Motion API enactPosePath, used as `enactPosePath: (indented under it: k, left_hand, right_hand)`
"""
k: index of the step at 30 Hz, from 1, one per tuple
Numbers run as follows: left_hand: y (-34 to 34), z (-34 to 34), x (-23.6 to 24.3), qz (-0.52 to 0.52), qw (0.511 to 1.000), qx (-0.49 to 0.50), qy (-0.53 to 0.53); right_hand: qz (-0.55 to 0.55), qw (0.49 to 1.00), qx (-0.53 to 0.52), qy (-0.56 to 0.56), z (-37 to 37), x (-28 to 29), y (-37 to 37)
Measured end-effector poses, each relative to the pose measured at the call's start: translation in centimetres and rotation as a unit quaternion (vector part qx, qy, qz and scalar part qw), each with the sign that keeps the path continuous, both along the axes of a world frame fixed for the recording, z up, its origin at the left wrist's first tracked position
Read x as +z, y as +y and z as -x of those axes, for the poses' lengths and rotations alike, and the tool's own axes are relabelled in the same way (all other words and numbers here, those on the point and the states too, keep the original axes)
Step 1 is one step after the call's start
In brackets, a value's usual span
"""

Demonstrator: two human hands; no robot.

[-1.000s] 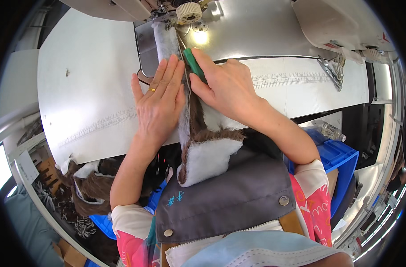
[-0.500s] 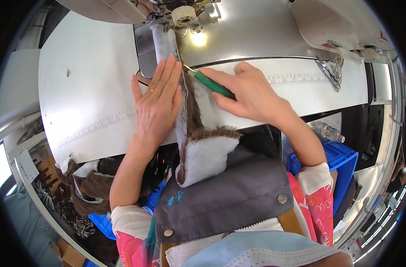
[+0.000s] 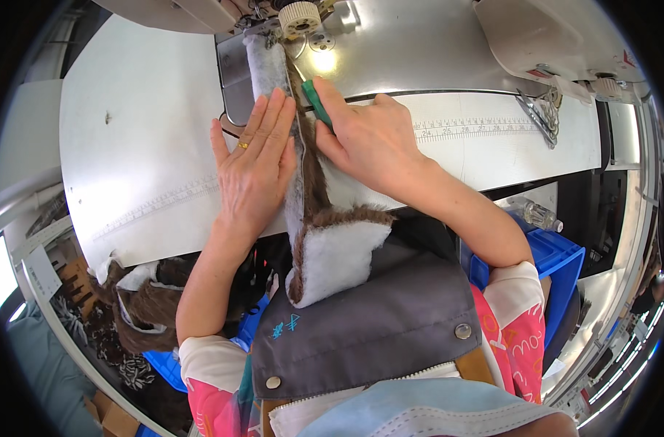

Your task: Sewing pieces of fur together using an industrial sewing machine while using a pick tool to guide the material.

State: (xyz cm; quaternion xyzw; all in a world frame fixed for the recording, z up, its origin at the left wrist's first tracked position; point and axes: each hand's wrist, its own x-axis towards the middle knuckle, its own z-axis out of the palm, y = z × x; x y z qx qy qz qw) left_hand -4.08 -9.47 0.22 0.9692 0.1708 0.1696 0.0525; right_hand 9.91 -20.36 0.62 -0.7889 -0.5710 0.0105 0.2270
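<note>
A strip of brown fur fabric with a pale fleecy backing (image 3: 268,67) runs from under the sewing machine's head down over the table edge, and its wide end rests on my lap. My left hand (image 3: 253,164) lies flat on the strip, fingers stretched out and pointing toward the machine. In my right hand (image 3: 372,138) is a green-handled awl (image 3: 314,102), with its thin metal tip by the strip's right edge, just below the needle area. Part of the awl's handle is hidden under my fingers. A ridged cream knob (image 3: 298,20) sits above the strip's far end.
A pair of metal scissors (image 3: 539,116) lies on the white table (image 3: 143,138) at the right, near the machine body (image 3: 558,36). Brown fur pieces (image 3: 146,306) are heaped at the lower left. A blue crate (image 3: 561,255) and a clear bottle (image 3: 539,215) are at the right.
My right hand has moved up and left with the awl, bringing its tip closer to the needle area. My left hand stays nearly in place on the strip.
</note>
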Motion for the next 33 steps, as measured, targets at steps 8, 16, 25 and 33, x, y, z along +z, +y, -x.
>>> enactPosePath:
  k: [8,16,25,33]
  left_hand:
    - [0.0,-0.1,0.0,0.001,1.000,-0.003,0.001]
    - [-0.2,0.3,0.0,0.011,1.000,-0.007,0.007]
    - [-0.7,0.9,1.0,0.007,1.000,-0.012,-0.020]
    - [0.0,0.2,0.8,0.018,0.998,-0.003,-0.059]
  right_hand:
    - [-0.035,0.996,0.084,0.010,-1.4,0.2,0.2]
    - [0.017,0.972,0.205,0.116,-0.3,1.3,-4.9]
    - [0.085,0.979,0.175,0.066,0.8,2.1,-5.7]
    - [0.057,0.980,0.176,0.066,0.3,1.6,-4.5]
